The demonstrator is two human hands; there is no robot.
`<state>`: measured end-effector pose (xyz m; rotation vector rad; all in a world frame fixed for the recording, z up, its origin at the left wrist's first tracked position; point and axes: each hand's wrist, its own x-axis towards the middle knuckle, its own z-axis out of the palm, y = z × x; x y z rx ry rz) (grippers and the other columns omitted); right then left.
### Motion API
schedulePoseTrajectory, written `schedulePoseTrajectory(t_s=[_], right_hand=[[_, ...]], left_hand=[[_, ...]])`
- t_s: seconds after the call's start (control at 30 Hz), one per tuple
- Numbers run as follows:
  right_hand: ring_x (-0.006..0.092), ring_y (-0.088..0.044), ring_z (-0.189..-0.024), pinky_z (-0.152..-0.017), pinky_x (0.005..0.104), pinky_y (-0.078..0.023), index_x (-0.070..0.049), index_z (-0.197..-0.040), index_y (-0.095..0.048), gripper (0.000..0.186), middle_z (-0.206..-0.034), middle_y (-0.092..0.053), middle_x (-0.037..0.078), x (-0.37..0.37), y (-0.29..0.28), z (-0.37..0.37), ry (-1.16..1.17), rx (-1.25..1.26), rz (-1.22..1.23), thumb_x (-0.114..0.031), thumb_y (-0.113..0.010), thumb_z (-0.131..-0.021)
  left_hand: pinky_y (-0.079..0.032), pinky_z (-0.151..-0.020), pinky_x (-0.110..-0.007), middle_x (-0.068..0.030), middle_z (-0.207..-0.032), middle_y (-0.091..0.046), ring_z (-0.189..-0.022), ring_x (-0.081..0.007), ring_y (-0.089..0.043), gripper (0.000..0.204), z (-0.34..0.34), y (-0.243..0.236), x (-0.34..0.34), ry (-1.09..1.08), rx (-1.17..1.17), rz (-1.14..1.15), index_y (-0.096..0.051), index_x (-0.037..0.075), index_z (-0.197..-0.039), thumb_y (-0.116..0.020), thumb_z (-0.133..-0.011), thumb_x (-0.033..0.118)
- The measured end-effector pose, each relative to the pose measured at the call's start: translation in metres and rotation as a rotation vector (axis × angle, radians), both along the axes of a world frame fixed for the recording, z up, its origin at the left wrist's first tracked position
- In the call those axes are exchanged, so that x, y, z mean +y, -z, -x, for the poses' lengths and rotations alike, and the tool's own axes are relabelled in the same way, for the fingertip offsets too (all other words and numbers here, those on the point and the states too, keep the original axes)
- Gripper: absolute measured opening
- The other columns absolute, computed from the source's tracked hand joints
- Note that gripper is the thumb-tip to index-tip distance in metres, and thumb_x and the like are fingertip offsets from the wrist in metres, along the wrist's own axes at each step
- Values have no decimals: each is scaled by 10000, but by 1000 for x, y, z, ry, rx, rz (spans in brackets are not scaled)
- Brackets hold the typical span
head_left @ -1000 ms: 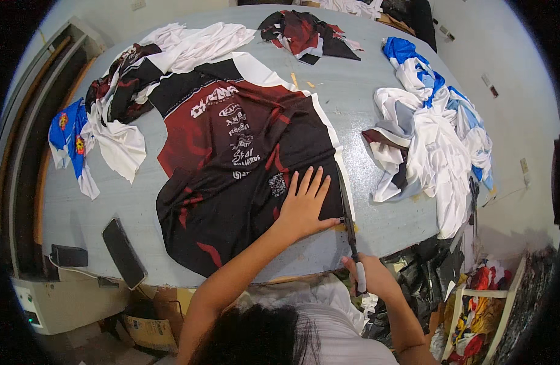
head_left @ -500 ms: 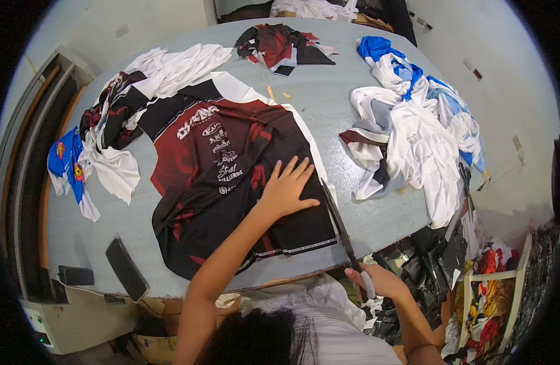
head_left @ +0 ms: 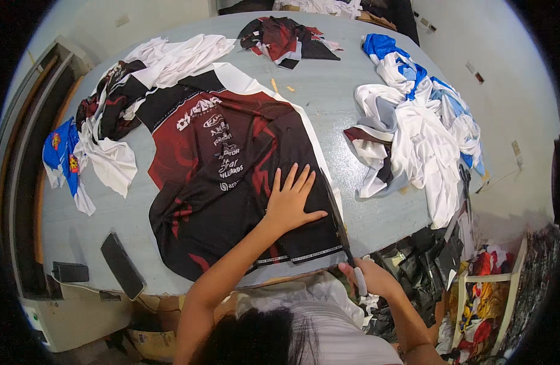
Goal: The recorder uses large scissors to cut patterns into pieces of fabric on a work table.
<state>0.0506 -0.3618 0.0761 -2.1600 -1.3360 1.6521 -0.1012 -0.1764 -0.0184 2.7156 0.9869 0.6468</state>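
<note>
A black and dark red printed jersey panel (head_left: 231, 158) with white lettering and a white margin lies spread on the table. My left hand (head_left: 290, 201) rests flat on its lower right part, fingers spread. In my right hand (head_left: 372, 277) are large scissors (head_left: 342, 237), gripped by the handles at the table's near edge. Their dark blades lie along the panel's right edge, between the printed cloth and the white margin. Whether the blades are parted is hard to make out.
Heaped white and blue cloth (head_left: 420, 134) covers the table's right side. White, dark and blue pieces (head_left: 118, 109) lie at left, a red and black pile (head_left: 286, 39) at the back. A phone (head_left: 123, 266) lies near left. Black plastic (head_left: 420, 261) and a cloth-filled shelf (head_left: 490, 277) stand right.
The scissors sit more upright and closer along the panel's right edge, and my right hand has shifted slightly left. My left hand stays flat on the cloth. The whole view has shifted slightly.
</note>
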Motion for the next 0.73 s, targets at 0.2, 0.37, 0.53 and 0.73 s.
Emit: schedulePoseTrajectory(t_s=[0.2, 0.37, 0.53, 0.73], right_hand=[[191, -575, -459, -467, 299, -453, 71, -805, -501, 532, -555, -551, 120, -4, 0, 7, 9, -84, -104, -455, -472, -877], [193, -582, -484, -483, 307, -449, 62, -776, -508, 535, -547, -554, 120, -8, 5, 8, -2, -119, -91, -461, -459, -881], [185, -580, -503, -500, 306, -446, 55, -781, -513, 548, -555, -556, 102, 1, 0, 4, 14, -64, 24, -474, -424, -892], [209, -596, -511, -506, 308, -454, 57, -822, -523, 556, -557, -568, 109, 7, 7, 7, -84, -176, -119, -486, -424, -887]], left_hand=[[-70, -1052, -532, -112, -1400, -293, -1316, -291, -200, 922, 1, -1, -4, -23, 10, 18, -357, 43, -1318, -499, -681, 693], [-66, -1053, -531, -109, -1403, -287, -1319, -290, -191, 922, 2, -1, -7, -25, 1, 13, -352, 44, -1322, -499, -683, 692], [-72, -1055, -529, -106, -1404, -284, -1320, -287, -187, 919, 0, -4, -13, -26, 19, 48, -351, 46, -1323, -522, -678, 678], [-68, -1056, -528, -108, -1406, -278, -1319, -291, -186, 910, 1, -5, -19, -25, 25, 69, -353, 51, -1323, -535, -678, 668]])
